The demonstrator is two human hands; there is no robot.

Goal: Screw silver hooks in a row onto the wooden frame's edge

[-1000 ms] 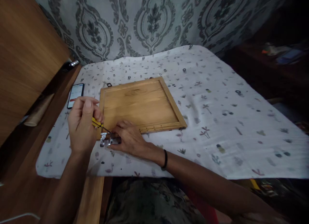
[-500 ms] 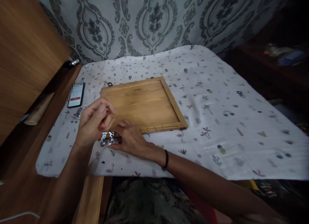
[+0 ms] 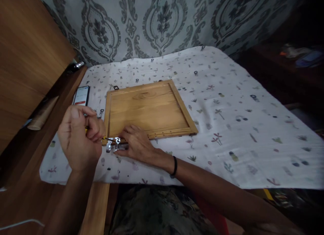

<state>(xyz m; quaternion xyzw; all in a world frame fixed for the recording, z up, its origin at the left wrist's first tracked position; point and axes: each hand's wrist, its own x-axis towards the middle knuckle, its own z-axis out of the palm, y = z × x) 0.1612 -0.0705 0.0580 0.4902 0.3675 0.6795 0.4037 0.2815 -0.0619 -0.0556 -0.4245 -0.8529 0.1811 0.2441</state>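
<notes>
A framed wooden panel [image 3: 146, 110] lies flat on the patterned white cloth. At its near left corner is a shiny metal hinge [image 3: 116, 143]. My left hand [image 3: 82, 137] is closed around a small screwdriver [image 3: 104, 137], whose yellow part shows between the fingers and whose thin shaft points right, toward the hinge. Whether the tip touches it I cannot tell. My right hand [image 3: 135, 144] grips the hinge and the panel's near edge, fingers on the wood and thumb below the hinge.
A phone [image 3: 81, 95] with a lit screen lies beyond my left hand. A dark metal ring-like piece [image 3: 116, 88] shows at the panel's far left corner. Left of the cloth [image 3: 227, 127] lies a brown roll [image 3: 42, 117].
My left hand has moved left and slightly down, turning so that the screwdriver shows. My right hand stays on the hinge and panel. The view has shifted slightly.
</notes>
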